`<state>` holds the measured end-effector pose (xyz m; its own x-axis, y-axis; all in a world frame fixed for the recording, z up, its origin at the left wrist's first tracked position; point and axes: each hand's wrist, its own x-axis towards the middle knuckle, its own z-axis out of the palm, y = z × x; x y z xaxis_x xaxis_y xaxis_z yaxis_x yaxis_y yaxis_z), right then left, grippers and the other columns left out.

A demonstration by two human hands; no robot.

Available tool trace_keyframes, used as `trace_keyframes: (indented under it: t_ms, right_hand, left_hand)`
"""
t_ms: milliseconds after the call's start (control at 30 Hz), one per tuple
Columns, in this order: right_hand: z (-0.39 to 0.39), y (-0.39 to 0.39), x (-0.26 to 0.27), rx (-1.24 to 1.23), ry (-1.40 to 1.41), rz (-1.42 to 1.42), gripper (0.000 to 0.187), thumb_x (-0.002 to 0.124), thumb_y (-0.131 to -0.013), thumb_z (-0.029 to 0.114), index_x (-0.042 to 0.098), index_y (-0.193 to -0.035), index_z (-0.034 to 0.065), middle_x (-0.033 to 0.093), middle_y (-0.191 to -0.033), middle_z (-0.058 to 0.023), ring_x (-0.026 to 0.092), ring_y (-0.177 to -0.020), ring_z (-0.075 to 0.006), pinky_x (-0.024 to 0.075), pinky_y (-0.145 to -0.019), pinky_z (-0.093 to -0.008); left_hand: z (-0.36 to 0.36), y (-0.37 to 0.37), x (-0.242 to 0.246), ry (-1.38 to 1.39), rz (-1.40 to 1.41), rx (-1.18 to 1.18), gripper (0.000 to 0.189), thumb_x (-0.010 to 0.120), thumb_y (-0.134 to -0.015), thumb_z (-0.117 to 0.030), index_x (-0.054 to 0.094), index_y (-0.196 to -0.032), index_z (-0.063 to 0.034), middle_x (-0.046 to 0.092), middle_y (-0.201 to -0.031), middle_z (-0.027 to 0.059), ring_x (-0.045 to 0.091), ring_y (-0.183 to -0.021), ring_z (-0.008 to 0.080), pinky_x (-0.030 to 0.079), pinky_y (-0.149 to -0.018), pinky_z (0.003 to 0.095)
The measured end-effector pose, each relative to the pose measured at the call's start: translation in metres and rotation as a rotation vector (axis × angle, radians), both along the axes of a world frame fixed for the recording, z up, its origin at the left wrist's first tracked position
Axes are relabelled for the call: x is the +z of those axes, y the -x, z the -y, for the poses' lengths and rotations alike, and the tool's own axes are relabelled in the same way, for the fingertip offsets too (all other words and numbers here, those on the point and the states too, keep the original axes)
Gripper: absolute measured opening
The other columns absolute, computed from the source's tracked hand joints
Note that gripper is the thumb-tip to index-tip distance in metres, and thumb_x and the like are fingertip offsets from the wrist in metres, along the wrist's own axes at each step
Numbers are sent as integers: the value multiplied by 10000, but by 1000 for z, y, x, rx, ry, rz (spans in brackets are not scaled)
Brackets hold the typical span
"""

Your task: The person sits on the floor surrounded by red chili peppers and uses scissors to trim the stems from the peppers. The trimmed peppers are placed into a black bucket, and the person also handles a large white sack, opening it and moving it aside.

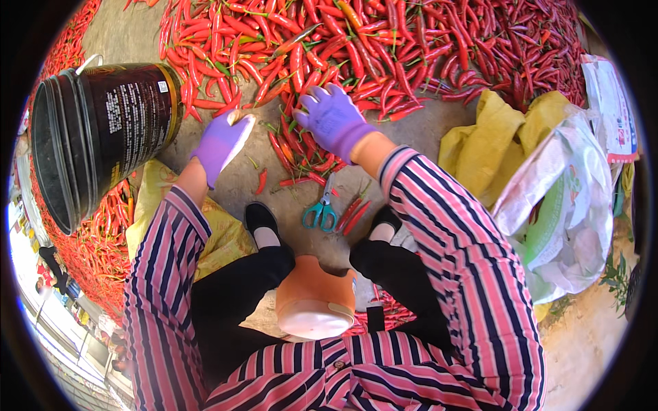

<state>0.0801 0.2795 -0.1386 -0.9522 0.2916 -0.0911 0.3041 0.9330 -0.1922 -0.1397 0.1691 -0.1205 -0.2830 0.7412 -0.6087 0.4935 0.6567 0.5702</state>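
Note:
A large pile of red chili peppers (329, 46) spreads over the concrete floor in front of me. My right hand (330, 115), in a purple glove, lies palm down at the pile's near edge, over several peppers; whether its fingers grip one is hidden. To the left, my left hand (226, 138), gloved alike, hovers over bare floor with its fingers curled inward; its fingertips are partly hidden. Scissors with teal handles (321, 210) lie on the floor between my shoes, beside loose red peppers (353, 217). A small heap of peppers (295, 144) reaches from the pile toward the scissors.
A dark plastic bucket (123, 113) lies tipped at the left, above a yellow woven sack (221, 236). An orange and white plastic container (316, 298) is between my legs. At the right are yellow cloth-like sacks (483, 138) and a white plastic sack (576, 246).

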Motion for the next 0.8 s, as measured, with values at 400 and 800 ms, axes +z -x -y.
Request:
trace_keyframes:
  t_ms: [400,800]
  right_hand:
    - [-11,-28,-18,-306,75,344,385,608,-792,470,616,-1058,192,622,-1034,-55,593,-1003,-244,410,-872,-418]
    - [64,-93,19,-847,190,-50,308,652,-773,373,643,-967,134,654,-896,-140,633,-836,-329,491,-752,-427]
  left_hand:
    - [-26,52,74,-119,82,-78,386,521,-920,-351,586,-1026,14,631,-859,106,587,-775,167,460,-687,312]
    - [44,50,139,-103,360,-41,388,492,-940,-383,549,-1137,-54,615,-1024,42,564,-829,85,433,-704,215]
